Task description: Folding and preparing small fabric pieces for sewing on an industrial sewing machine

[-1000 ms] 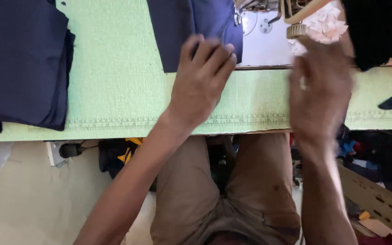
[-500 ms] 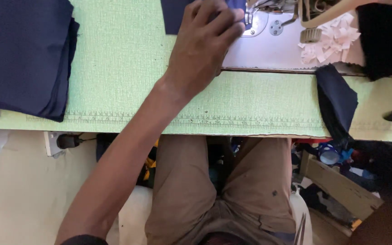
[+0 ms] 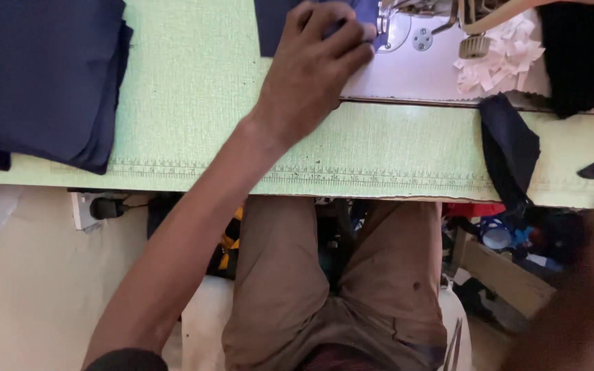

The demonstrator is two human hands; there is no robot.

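green table edge [image 3: 393, 148] sits under the wrist. left hand [image 3: 311, 69] lies flat, fingers [image 3: 338, 38] spread & pressing a navy fabric piece [image 3: 276, 27], no pinch. sewing machine [image 3: 414, 31] just beyond fingertips. right hand is a blur at lower right, grip can't tell.

One stack of folded navy cloth [image 3: 39, 75] lies on one pale green table [image 3: 194, 103]. One navy fabric piece [image 3: 276, 27] sits under one hand [image 3: 311, 72]. One heap of white scraps [image 3: 500, 58] lies by one dark strip [image 3: 510, 148].
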